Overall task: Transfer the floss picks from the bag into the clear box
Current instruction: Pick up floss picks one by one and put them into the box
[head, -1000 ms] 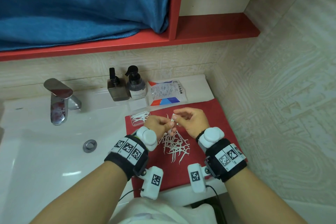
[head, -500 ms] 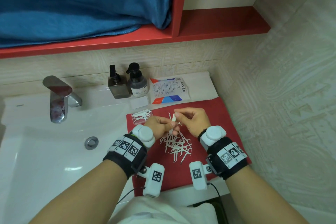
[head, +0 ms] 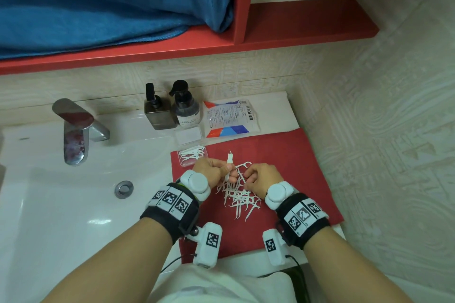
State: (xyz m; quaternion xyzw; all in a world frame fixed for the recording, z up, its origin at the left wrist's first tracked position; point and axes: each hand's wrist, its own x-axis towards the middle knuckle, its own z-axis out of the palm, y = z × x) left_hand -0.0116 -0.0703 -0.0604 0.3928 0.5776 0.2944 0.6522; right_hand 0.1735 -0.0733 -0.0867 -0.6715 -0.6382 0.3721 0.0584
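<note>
Clear plastic, the small rectangular box (head: 192,158) sits at the far left corner of the red mat (head: 295,155) with several white floss picks inside; its clear lid (head: 188,136) lies just behind it. The printed flat plastic bag (head: 230,118) lies behind the mat. A loose pile of white floss picks (head: 240,198) rests on the mat. The left hand (head: 213,171) pinches a small bundle of picks upright; the right hand (head: 263,178) pinches one pick at the pile.
</note>
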